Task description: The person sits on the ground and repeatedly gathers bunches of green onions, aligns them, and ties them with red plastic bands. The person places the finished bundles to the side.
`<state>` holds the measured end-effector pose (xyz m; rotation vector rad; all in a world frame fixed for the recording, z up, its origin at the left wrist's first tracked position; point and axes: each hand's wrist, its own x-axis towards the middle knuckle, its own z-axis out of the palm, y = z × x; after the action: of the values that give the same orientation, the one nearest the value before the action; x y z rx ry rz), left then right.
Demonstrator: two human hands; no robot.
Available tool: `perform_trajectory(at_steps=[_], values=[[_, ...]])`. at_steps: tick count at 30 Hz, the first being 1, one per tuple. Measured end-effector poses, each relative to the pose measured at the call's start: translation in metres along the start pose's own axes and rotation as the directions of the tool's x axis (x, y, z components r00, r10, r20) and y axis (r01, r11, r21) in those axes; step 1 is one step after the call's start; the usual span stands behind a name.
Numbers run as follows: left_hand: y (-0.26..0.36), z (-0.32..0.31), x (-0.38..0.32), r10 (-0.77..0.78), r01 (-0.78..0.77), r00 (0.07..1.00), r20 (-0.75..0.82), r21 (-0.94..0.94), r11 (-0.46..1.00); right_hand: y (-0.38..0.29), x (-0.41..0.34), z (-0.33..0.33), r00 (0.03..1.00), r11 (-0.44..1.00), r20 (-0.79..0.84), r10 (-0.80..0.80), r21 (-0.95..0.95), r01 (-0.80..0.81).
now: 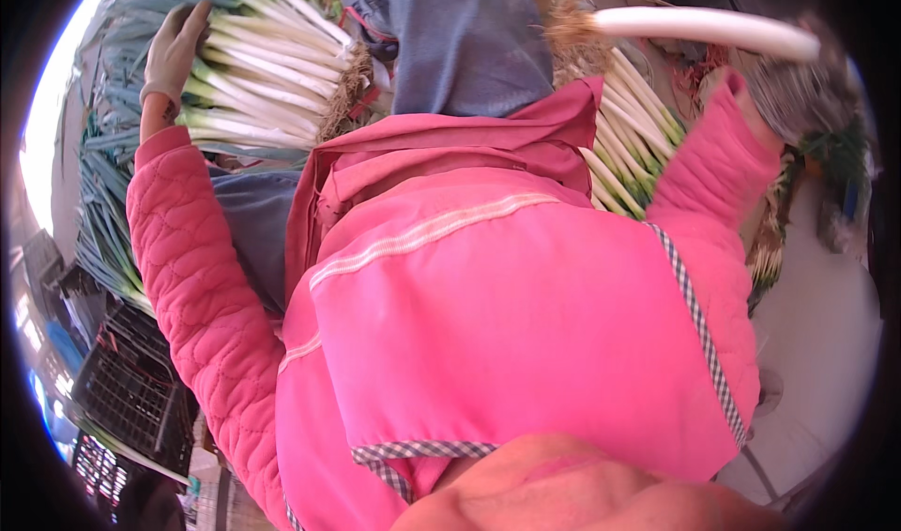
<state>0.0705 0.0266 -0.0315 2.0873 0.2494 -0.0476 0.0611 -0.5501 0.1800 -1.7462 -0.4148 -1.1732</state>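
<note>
My left hand (174, 55), in a pale glove, rests on a big pile of large green onions (267, 73) at the upper left. Its fingertips touch the stalks where white turns to green; whether they grip any is unclear. The pile's roots point right and its blue-green leaves spread left. My right hand (809, 94), in a greyish glove and blurred by motion, holds a single thick green onion (704, 27) up at the upper right. That onion's white stalk points left and ends in brown roots; its leaf end is hidden or blurred at the hand.
Another heap of green onions (626, 136) lies between my lap and right sleeve, its leaves towards me. Further bundles (767, 263) lie beyond that arm. Black plastic crates (130, 379) stand at the lower left. Red ties (697, 73) and loose roots lie on the floor ahead.
</note>
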Motion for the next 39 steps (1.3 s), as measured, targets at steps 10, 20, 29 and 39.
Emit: perform_trajectory(at_steps=[10, 20, 29, 39], values=[[-0.148, -0.015, -0.013, -0.415, 0.330, 0.873, 0.254, 0.319, 0.889, 0.073, -0.220, -0.325, 0.405, 0.585, -0.862, 0.304, -0.166, -0.794], [-0.126, -0.018, -0.063, -0.593, 0.512, 0.791, 0.151, 0.368, 0.776, 0.122, -0.493, -0.353, -0.504, -0.663, -0.636, 0.584, -0.017, -0.748], [-0.129, -0.018, -0.105, -0.605, 0.542, 0.779, 0.163, 0.310, 0.781, 0.159, -0.379, -0.095, 0.180, 0.514, 0.493, 0.851, -0.852, -0.100], [-0.113, -0.004, -0.146, -0.602, 0.517, 0.782, 0.161, 0.371, 0.771, 0.180, -0.481, -0.060, -0.112, 0.508, 0.495, 0.861, -0.832, 0.224]])
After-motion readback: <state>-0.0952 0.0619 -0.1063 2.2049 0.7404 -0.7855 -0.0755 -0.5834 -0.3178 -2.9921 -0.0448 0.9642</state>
